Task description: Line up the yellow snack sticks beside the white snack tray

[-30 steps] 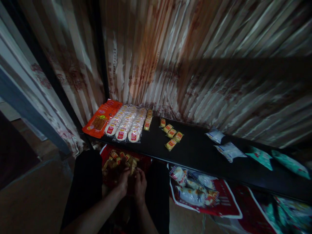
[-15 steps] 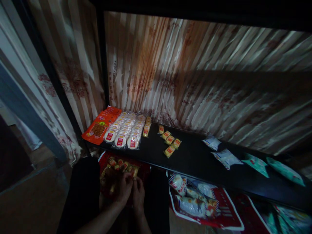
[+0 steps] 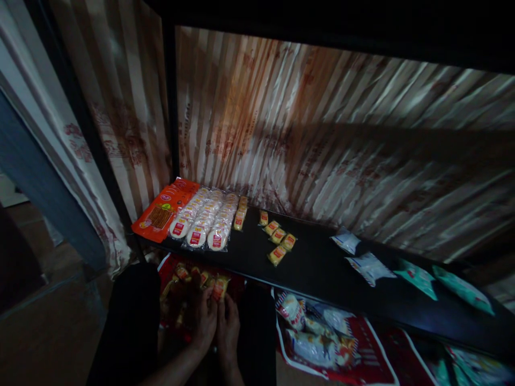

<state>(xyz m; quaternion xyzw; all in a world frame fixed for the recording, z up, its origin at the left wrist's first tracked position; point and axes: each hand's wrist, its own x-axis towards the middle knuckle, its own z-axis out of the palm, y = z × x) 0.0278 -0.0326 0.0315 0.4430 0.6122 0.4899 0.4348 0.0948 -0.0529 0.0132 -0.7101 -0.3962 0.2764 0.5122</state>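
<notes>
My left hand (image 3: 204, 320) and my right hand (image 3: 228, 328) are side by side low in the view, between my dark-clad knees. Both are curled over a red bag (image 3: 169, 268) full of small yellow snack packets. Their fingertips pinch one yellow packet (image 3: 219, 287) at the bag's near edge. Above the hands runs a black shelf (image 3: 322, 268). On it lie several loose yellow packets (image 3: 277, 241), rows of round white cakes in clear wrap (image 3: 205, 220) and an orange flat pack (image 3: 163, 210).
White pouches (image 3: 368, 267) and green pouches (image 3: 416, 277) lie further right on the shelf. An open red bag of wrapped snacks (image 3: 317, 332) sits under the shelf to the right. Striped curtains hang behind and at left.
The camera tilted up, so the shelf above came into view. My hands drew together in the red bag and closed on a yellow packet.
</notes>
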